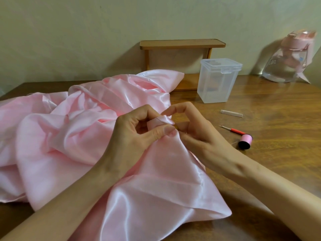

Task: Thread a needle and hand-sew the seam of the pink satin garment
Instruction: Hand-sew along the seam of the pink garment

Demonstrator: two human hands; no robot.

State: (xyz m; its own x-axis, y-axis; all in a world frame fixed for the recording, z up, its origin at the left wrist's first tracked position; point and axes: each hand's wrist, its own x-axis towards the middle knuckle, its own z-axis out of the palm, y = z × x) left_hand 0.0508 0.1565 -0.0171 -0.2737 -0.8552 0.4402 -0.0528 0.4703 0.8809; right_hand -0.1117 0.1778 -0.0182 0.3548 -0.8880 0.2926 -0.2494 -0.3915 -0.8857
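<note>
One pink satin garment, bunched over the left and middle of the worktop, one corner draped toward the near edge. A narrow folded edge of it is raised at centre, between the two hands.

Two hands, both bare, forearms coming in from the near edge.
- left hand: back toward camera, fingers curled, thumb pressed against the forefinger with the folded edge pinched between them. Fabric wraps over the forefinger.
- right hand: just right of the fold, almost meeting the left thumb. Forefinger arched over, its tip touching the top of the fold; other fingers curled under. Narrow grip, but can't tell what is between the fingertips, if anything: the left thumb hides that spot.

Right of the hands, on bare worktop, all apart from the garment:
- one pink thread spool, lying on its side
- one red-handled seam ripper, handle end touching or just beside the spool
- one small clear tube, lying flat, further back
- one clear plastic box, upright, lid closed
- one small wooden shelf against the wall, behind the box and the garment's far end
- one clear water bottle with pink lid, far right corner
</note>
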